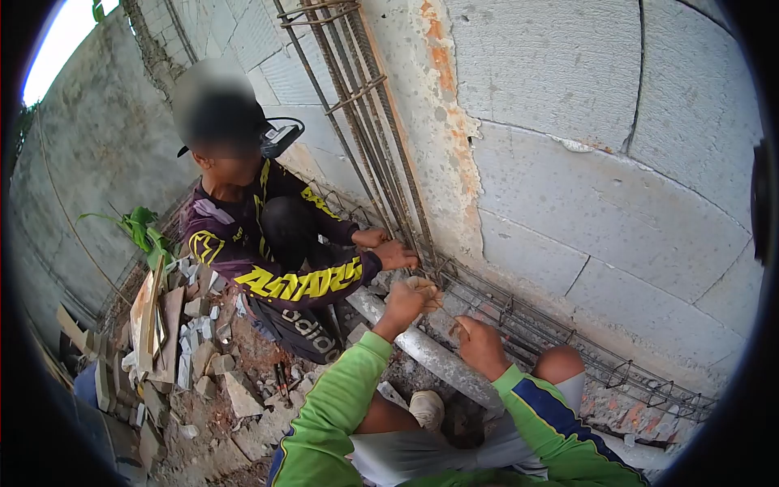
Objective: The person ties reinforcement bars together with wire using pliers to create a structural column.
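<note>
My left hand [407,303], in a green sleeve, is closed near the foot of the upright rebar column [369,105]. A thin wire seems to run from it towards my right hand [480,345], whose fingers are curled, thumb and forefinger together. What each hand holds is too small to make out. Both hands are above the grey pipe [442,355], beside the long rebar cage [568,341] lying along the wall's foot. A crouching co-worker's hands [396,255] are at the column's base, just beyond my left hand.
The co-worker [284,235] crouches at the left in a dark, yellow-lettered top. A block wall [552,187] rises behind the cage. Broken blocks and rubble [203,357] cover the ground at left. Pliers-like handles [281,381] stand in the soil. My shoe [427,410] is below the pipe.
</note>
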Demonstrator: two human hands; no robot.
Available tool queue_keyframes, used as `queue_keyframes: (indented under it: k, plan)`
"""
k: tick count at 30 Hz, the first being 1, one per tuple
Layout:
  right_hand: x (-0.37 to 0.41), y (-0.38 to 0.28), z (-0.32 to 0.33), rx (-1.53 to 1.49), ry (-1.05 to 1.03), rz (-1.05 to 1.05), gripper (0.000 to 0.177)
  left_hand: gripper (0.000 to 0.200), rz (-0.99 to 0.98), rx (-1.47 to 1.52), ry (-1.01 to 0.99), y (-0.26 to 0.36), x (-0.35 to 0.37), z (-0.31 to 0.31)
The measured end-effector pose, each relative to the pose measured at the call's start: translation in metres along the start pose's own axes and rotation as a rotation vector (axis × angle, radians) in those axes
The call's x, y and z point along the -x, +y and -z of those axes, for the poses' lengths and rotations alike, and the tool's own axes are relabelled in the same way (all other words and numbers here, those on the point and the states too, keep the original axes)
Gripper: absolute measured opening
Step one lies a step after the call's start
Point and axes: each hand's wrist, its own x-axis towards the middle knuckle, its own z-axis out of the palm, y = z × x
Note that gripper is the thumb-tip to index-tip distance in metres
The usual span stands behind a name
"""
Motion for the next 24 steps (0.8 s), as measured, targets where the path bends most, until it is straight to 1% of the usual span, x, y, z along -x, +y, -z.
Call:
queue_keyframes:
  k: [2, 3, 4, 5, 6, 7, 9, 11, 12, 13, 14, 15, 16, 17, 18, 19, 20, 22, 24]
  plan:
    - [0.0, 0.002, 0.0, 0.018, 0.001, -0.031, 0.027, 0.025, -0.02, 0.026, -0.015, 0.002, 0.001, -0.006]
    - [0.001, 0.003, -0.001, 0.043, 0.0, -0.006, 0.027, 0.023, 0.021, 0.123, -0.009, 0.003, 0.003, -0.01]
    - [0.0, 0.003, -0.002, -0.038, -0.016, -0.047, 0.026, 0.022, 0.06, 0.217, -0.009, 0.007, 0.002, -0.013]
    - [-0.001, 0.004, -0.003, -0.118, -0.032, -0.089, 0.026, 0.022, 0.031, 0.234, -0.014, 0.012, 0.0, -0.016]
    - [-0.003, 0.001, -0.001, -0.18, -0.066, -0.07, 0.023, 0.02, 0.059, 0.311, -0.008, 0.017, 0.002, -0.021]
    - [-0.006, -0.003, 0.003, -0.157, -0.072, -0.055, 0.023, 0.019, 0.093, 0.391, -0.002, 0.022, 0.005, -0.026]
    - [-0.014, -0.017, 0.016, -0.467, -0.187, -0.307, 0.021, 0.017, 0.052, 0.448, 0.023, 0.035, 0.009, -0.037]
    - [-0.026, -0.029, 0.031, -0.472, -0.195, -0.273, 0.02, 0.016, -0.138, 0.392, 0.022, 0.047, 0.015, -0.043]
    - [-0.034, -0.032, 0.04, -0.502, -0.249, -0.216, 0.019, 0.014, -0.19, 0.422, 0.077, 0.059, 0.023, -0.049]
    - [-0.041, -0.04, 0.05, -0.534, -0.303, -0.163, 0.019, 0.014, -0.195, 0.436, 0.079, 0.072, 0.034, -0.051]
    - [-0.051, -0.051, 0.066, -0.535, -0.3, -0.131, 0.02, 0.014, -0.302, 0.461, 0.211, 0.086, 0.044, -0.052]
    - [-0.065, -0.062, 0.078, -0.584, -0.182, -0.127, 0.022, 0.014, -0.405, 0.483, 0.343, 0.097, 0.05, -0.052]
    - [-0.08, -0.075, 0.087, -0.631, -0.063, -0.123, 0.025, 0.015, -0.472, 0.575, 0.399, 0.104, 0.053, -0.052]
    - [-0.1, -0.094, 0.095, -0.573, 0.046, -0.048, 0.029, 0.015, -0.466, 0.591, 0.399, 0.113, 0.059, -0.053]
    - [-0.122, -0.114, 0.103, -0.511, 0.153, 0.026, 0.033, 0.016, -0.542, 0.607, 0.45, 0.122, 0.068, -0.055]
    - [-0.143, -0.137, 0.108, -0.442, 0.192, 0.117, 0.04, 0.016, -0.618, 0.62, 0.501, 0.127, 0.075, -0.059]
    - [-0.169, -0.157, 0.11, -0.403, 0.193, 0.248, 0.048, 0.017, -0.627, 0.658, 0.496, 0.125, 0.081, -0.065]
    - [-0.219, -0.197, 0.106, -0.277, 0.287, 0.404, 0.064, 0.017, -0.583, 0.665, 0.472, 0.109, 0.088, -0.074]
    - [-0.268, -0.225, 0.103, -0.101, 0.335, 0.436, 0.081, 0.018, -0.506, 0.628, 0.445, 0.091, 0.092, -0.076]
